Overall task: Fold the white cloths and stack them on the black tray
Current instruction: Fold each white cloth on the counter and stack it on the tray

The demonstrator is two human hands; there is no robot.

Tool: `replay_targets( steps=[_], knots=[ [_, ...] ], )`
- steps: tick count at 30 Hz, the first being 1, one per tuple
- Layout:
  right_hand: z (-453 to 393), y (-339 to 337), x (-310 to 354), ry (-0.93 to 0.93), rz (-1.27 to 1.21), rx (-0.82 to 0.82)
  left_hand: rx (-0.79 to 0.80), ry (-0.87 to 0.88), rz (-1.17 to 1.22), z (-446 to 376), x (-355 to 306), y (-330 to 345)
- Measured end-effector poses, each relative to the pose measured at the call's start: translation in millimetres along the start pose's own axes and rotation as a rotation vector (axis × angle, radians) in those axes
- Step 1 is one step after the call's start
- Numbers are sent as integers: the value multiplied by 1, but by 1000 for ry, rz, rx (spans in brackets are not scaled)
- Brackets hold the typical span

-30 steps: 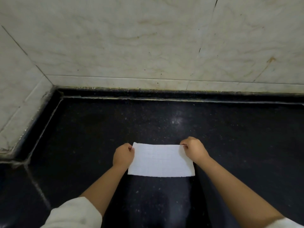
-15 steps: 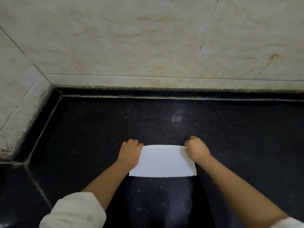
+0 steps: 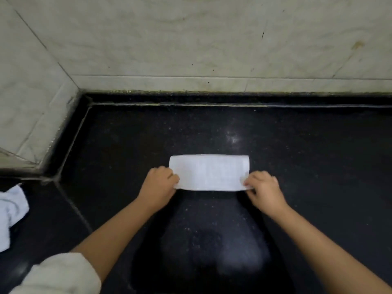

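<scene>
Cloth pile (image 3: 11, 215), crumpled, now shows at the far left. Left hand (image 3: 158, 185) and right hand (image 3: 264, 187), each grip pinching a near corner, hold the white cloth (image 3: 209, 171), now folded narrower, on the black surface (image 3: 318, 166).

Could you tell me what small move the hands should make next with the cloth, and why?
Probably fold it across, carrying one short end over to the other. The white cloth lies flat as a long strip, the left hand and right hand pinching its near corners.
</scene>
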State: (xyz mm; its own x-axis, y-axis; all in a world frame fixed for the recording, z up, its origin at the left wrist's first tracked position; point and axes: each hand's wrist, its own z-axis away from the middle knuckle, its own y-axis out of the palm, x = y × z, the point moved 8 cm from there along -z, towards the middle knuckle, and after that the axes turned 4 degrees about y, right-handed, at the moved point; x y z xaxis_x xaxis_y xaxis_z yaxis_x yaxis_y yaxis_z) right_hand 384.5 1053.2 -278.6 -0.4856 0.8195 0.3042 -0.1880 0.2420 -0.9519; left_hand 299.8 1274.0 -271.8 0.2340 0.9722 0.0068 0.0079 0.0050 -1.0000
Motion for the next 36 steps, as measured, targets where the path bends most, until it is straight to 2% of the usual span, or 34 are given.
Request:
replay_targets(
  steps=[2, 3, 5, 7, 9, 12, 18, 21, 24, 28, 30, 31, 34, 36],
  knots=[
    [20, 32, -8, 90, 39, 203, 190, 19, -28, 22, -16, 36],
    [28, 38, -10, 108, 21, 204, 215, 9, -18, 32, -21, 43],
    [36, 31, -14, 171, -61, 62, 160, -24, 27, 43, -28, 42],
    [37, 18, -19, 350, -78, -41, 85, -83, 118, 38, -28, 36],
    [35, 24, -22, 513, -37, 36, 57, -196, 156, 25, -21, 32],
    [31, 36, -16, 645, 52, 157, 83, -374, 218, 3, -12, 38],
    [25, 45, -18, 824, -79, 139, 265, -452, 245, 0, -6, 81],
    [19, 36, -12, 806, -244, 59, 270, -458, 238, 0, -6, 84],
    [9, 18, 16, 704, -458, -101, 241, -452, 259, -1, -5, 79],
    [-8, 2, 89, 428, -476, -265, 45, -505, 382, 17, 6, 58],
    [-13, 15, 124, 277, -465, -251, -60, -564, 363, 39, 21, 48],
    [-14, 31, 138, 213, -426, -188, -88, -597, 337, 51, 29, 47],
    [-8, 81, 163, 69, -223, -14, -103, -703, 335, 90, 45, 53],
    [-3, 94, 166, 6, -158, -10, -120, -748, 331, 111, 48, 55]
  ],
)
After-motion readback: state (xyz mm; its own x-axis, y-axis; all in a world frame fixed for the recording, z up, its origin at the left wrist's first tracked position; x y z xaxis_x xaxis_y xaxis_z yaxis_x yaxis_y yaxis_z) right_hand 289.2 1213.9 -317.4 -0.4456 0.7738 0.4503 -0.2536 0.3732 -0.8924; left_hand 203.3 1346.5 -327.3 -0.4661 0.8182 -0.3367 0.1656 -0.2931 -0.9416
